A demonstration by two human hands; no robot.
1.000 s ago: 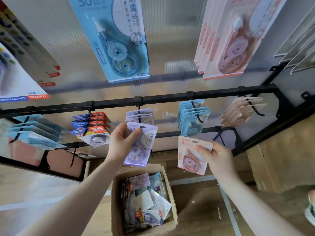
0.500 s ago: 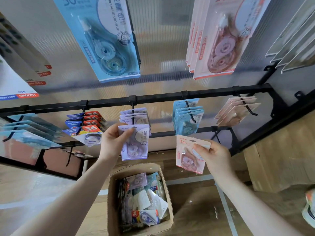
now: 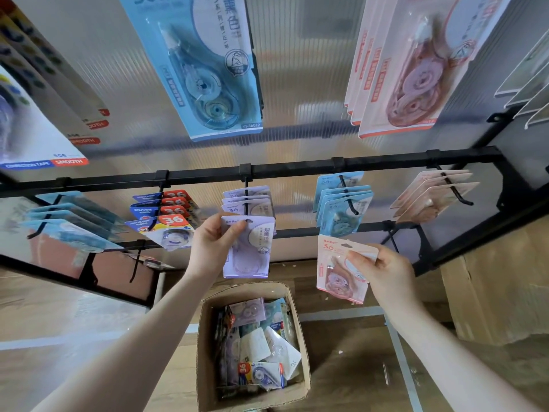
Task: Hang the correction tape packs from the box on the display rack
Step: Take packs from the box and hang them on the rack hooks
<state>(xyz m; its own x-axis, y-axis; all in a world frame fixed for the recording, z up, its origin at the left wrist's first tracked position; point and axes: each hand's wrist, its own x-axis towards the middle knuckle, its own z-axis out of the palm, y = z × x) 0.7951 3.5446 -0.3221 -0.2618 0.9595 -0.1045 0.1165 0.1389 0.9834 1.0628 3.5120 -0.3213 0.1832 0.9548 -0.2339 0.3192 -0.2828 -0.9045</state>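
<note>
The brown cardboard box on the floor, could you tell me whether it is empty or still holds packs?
Still holds packs: the brown cardboard box is open-topped, with a jumble of correction tape packs inside.

Left hand [image 3: 212,248] pinching purple pack [image 3: 248,248], right hand [image 3: 386,272] pink pack [image 3: 341,269]

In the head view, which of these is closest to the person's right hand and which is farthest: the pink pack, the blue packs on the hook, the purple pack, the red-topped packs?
1. Pink pack: pinched in the right hand itself.
2. Blue packs: hanging just above, slightly left.
3. Purple pack: farther left, held by the left hand.
4. Red-topped packs: farthest, beyond the left hand.
</note>
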